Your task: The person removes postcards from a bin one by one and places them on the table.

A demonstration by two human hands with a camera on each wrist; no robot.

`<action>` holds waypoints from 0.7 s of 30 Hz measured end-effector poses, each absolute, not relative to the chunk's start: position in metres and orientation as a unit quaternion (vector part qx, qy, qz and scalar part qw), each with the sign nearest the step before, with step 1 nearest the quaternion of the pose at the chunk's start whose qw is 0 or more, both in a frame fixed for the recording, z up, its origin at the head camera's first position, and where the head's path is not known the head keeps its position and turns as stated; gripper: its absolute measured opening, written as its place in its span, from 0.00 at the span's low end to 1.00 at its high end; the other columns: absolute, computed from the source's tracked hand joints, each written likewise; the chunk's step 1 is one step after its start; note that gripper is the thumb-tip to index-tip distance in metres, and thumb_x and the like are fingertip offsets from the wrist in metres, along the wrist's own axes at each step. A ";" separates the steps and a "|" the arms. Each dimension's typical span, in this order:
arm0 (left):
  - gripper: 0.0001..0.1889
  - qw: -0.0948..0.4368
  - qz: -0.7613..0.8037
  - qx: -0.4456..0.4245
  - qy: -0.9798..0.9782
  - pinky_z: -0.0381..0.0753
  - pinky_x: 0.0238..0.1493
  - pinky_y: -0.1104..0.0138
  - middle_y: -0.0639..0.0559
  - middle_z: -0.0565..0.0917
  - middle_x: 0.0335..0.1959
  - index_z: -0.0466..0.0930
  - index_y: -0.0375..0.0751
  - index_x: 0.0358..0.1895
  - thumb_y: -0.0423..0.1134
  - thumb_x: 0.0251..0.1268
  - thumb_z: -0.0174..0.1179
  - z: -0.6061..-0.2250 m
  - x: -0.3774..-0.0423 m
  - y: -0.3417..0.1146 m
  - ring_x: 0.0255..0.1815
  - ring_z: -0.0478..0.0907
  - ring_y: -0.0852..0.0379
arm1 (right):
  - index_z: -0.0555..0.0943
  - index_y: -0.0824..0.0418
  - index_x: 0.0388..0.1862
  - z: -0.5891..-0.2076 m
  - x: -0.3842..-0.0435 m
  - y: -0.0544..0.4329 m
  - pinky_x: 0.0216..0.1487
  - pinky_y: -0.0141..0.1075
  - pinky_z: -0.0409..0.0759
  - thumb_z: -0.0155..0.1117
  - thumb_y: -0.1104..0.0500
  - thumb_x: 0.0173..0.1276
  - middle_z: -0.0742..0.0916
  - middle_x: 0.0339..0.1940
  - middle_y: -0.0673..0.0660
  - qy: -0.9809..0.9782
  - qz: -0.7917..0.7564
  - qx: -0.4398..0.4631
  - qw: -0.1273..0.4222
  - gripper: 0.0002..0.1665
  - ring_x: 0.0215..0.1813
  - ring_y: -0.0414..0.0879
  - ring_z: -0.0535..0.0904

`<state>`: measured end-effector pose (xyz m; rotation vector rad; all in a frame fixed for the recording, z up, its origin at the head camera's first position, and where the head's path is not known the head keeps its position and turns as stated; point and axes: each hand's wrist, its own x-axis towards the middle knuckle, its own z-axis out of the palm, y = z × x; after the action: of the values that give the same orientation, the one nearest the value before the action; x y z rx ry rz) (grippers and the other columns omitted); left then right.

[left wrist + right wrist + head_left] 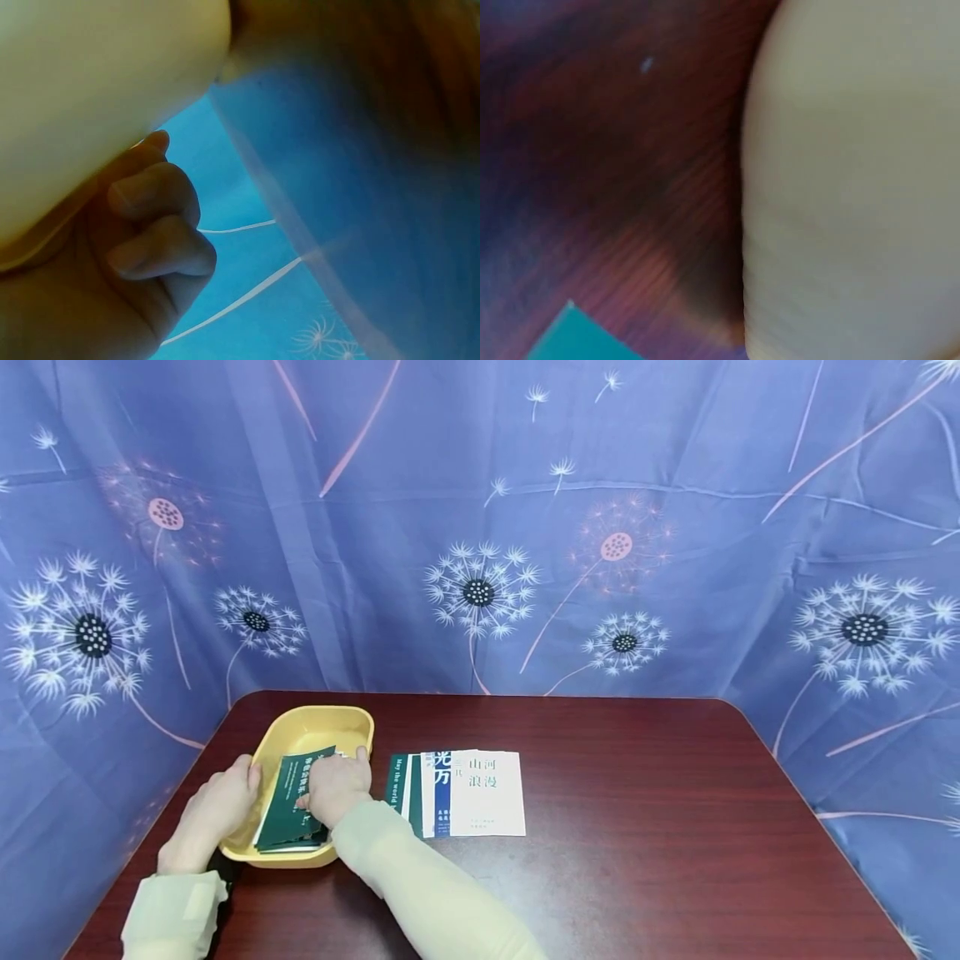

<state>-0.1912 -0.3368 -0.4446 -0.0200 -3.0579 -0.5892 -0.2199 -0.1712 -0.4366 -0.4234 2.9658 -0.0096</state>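
Observation:
A yellow plastic basin (318,718) sits at the left end of the table, holding a pile of cards. The top one is a dark green card (281,810) with white print. My left hand (223,802) grips the basin's left rim; in the left wrist view, that hand's curled fingers (161,251) lie under the pale basin wall. Inside the basin, my right hand (337,785) is down on the pile at its right side, thumb over the green card. Its other fingertips are hidden, so I cannot tell whether they pinch a card.
Right of the basin, several overlapping cards lie in a row on the dark red table (637,827): a green card (397,785), a blue-and-white card (441,802) and a white card (495,793). A blue dandelion-print curtain (390,568) hangs behind the table and along its sides.

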 end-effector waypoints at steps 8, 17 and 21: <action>0.18 0.022 -0.186 -0.013 -0.982 0.71 0.26 0.43 0.28 0.77 0.30 0.68 0.31 0.44 0.43 0.80 0.36 -0.444 -0.190 -0.336 0.31 0.78 0.31 | 0.75 0.46 0.12 -0.427 -0.219 -0.162 0.65 0.39 0.55 0.66 0.44 0.65 0.78 0.15 0.43 0.983 -0.086 -0.160 0.031 0.22 0.27 0.38 0.77; 0.18 0.027 -0.180 -0.013 -0.983 0.70 0.24 0.42 0.27 0.77 0.29 0.68 0.31 0.42 0.43 0.80 0.36 -0.440 -0.191 -0.335 0.29 0.77 0.29 | 0.73 0.48 0.15 -0.419 -0.220 -0.158 0.61 0.37 0.62 0.59 0.48 0.70 0.77 0.16 0.44 0.978 -0.152 -0.144 -0.001 0.21 0.30 0.39 0.79; 0.18 0.020 -0.177 -0.010 -0.984 0.70 0.25 0.42 0.26 0.77 0.30 0.68 0.30 0.43 0.44 0.80 0.36 -0.441 -0.190 -0.336 0.30 0.77 0.28 | 0.68 0.49 0.13 -0.416 -0.219 -0.155 0.46 0.33 0.65 0.60 0.50 0.69 0.72 0.13 0.44 0.970 -0.202 -0.132 -0.012 0.24 0.28 0.39 0.76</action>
<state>-0.1900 -0.3355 -0.4411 -0.0295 -3.0525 -0.5475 -0.2185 -0.1554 -0.4163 -0.4186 3.0719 -0.6394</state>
